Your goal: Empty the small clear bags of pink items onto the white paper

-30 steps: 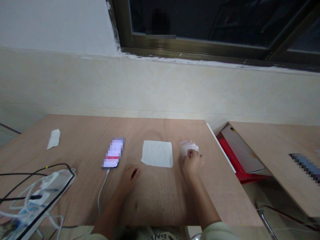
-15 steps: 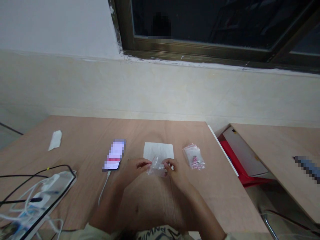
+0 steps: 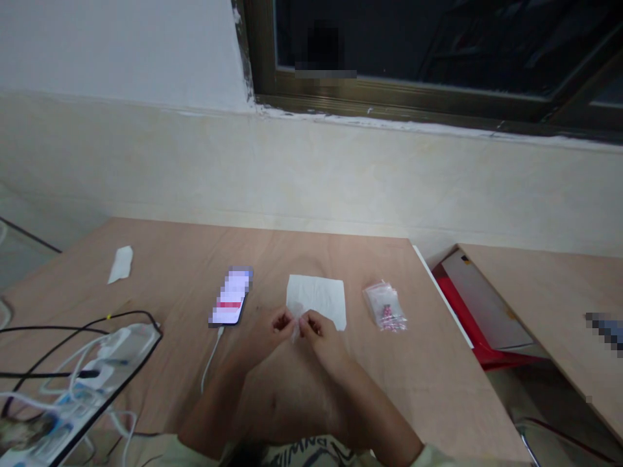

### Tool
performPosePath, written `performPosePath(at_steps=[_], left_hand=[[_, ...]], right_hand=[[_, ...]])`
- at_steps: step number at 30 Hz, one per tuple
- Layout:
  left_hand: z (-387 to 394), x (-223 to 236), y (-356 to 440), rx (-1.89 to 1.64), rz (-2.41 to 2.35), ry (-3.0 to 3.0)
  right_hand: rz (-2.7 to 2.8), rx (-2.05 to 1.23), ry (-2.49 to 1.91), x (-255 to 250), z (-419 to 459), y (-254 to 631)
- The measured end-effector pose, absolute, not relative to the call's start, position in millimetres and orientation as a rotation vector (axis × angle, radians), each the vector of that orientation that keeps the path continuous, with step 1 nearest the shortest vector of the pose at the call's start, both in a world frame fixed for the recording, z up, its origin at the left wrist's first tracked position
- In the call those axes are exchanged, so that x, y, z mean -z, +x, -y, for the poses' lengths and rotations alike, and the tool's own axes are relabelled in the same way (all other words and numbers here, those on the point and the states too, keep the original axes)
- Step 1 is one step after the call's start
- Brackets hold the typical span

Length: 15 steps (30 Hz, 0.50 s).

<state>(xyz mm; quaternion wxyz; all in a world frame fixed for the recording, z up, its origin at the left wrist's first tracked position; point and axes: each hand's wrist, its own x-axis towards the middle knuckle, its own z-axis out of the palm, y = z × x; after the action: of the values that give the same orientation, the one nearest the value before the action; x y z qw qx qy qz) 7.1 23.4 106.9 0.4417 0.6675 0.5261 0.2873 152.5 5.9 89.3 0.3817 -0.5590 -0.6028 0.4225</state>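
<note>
My left hand [image 3: 268, 335] and my right hand [image 3: 318, 333] meet over the lower edge of a white paper sheet [image 3: 316, 299]. Between their fingertips they pinch a small clear plastic bag [image 3: 294, 325], which stands narrow and mostly edge-on, partly hidden by my fingers. To the right of the sheet lies a second clear bag [image 3: 384, 308] holding small pink and red items. Left of my hands is a smartphone [image 3: 230, 297] with a pixelated screen, its white charging cable [image 3: 210, 360] running toward me.
A power strip [image 3: 117, 355] and tangled black and white cables occupy the near left of the wooden table [image 3: 180, 259]. A folded white tissue [image 3: 121, 264] lies far left. Past the table's right edge are a lower wooden board [image 3: 535, 305] and a red object [image 3: 460, 305].
The small clear bag, held flat and wide between my hands earlier, now looks narrow and gathered. My hands are closer together. The view has shifted slightly.
</note>
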Motion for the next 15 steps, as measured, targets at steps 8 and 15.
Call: performPosePath(at_steps=[8, 15], left_hand=[[-10, -103, 9, -0.74, -1.508, 1.772], [-15, -80, -4, -0.873, -1.484, 1.589]], right_hand=[[1.477, -1.0, -1.554, -82, -2, 146], [1.22, -1.349, -1.236, -72, -18, 159]])
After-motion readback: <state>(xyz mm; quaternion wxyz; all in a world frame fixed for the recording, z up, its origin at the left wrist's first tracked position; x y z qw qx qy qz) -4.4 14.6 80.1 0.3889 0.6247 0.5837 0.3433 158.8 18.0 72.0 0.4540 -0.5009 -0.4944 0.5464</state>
